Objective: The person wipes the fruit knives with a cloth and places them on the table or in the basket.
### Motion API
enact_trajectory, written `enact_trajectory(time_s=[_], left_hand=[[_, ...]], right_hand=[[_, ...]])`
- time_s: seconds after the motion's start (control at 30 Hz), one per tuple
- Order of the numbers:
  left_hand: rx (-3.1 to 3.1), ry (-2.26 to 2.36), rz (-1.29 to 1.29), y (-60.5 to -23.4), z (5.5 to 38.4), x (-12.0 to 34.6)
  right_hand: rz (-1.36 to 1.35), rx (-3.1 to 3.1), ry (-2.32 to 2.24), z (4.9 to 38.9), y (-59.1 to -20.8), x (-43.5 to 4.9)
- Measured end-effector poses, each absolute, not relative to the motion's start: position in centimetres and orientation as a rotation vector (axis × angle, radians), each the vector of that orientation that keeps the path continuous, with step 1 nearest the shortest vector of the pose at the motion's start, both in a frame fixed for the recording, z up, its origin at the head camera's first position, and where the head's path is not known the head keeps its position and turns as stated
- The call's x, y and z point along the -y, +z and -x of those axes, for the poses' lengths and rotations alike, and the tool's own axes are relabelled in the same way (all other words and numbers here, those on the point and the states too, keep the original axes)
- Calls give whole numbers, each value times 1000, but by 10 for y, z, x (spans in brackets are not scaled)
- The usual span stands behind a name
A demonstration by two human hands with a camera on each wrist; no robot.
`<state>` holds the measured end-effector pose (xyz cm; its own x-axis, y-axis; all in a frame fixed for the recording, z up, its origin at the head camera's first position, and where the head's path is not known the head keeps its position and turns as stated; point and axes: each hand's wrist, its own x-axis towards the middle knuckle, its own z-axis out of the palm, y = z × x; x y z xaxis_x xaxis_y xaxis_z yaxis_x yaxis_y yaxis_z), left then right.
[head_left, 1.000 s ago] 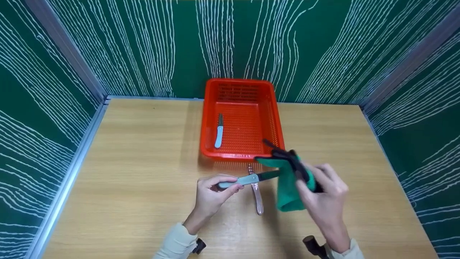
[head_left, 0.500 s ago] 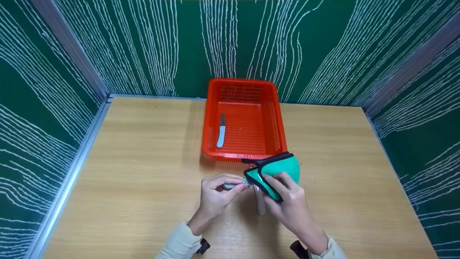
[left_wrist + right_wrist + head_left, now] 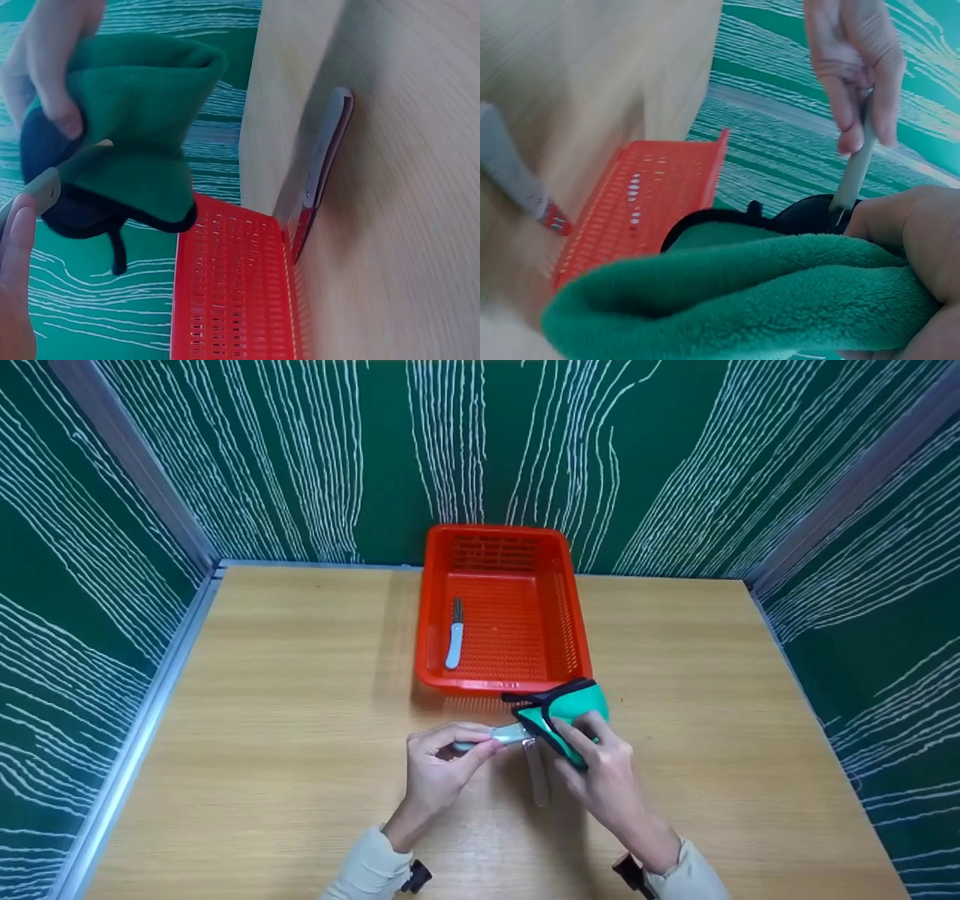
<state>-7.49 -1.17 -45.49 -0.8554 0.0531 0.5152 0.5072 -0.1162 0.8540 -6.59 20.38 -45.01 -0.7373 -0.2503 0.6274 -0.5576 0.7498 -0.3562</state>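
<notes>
My left hand [image 3: 439, 769] pinches a knife by its pale green handle [image 3: 511, 733] between thumb and fingers. Its blade [image 3: 84, 161] lies against a green fleecy cloth with black edging [image 3: 574, 709], inside the fold in the head view. That cloth is gripped by my right hand [image 3: 607, 772], fingers on its outer side; in the right wrist view the fleece [image 3: 727, 300] bulges forward. Both hands are held above the table. Below them a second knife with a pale pinkish handle [image 3: 538, 781] lies on the table, its far end hidden under the cloth.
A red plastic basket [image 3: 480, 688] stands just beyond the hands. Inside it, on the left, lies another knife with a light blue handle [image 3: 454, 645]. Green walls with white wavy lines [image 3: 675, 450] enclose the wooden table [image 3: 300, 697] at the back and sides.
My right hand has moved left with the cloth, bringing it around the knife's blade, then shifted it slightly back. More of the handle shows now than half a second ago. My left hand keeps its pinch.
</notes>
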Motion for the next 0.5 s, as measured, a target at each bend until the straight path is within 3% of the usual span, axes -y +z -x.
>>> enact_trajectory(time_s=[0.5], left_hand=[[1775,-1995,739,-457,78,19]], right_hand=[[-273,2534,769,73,-451,-254]])
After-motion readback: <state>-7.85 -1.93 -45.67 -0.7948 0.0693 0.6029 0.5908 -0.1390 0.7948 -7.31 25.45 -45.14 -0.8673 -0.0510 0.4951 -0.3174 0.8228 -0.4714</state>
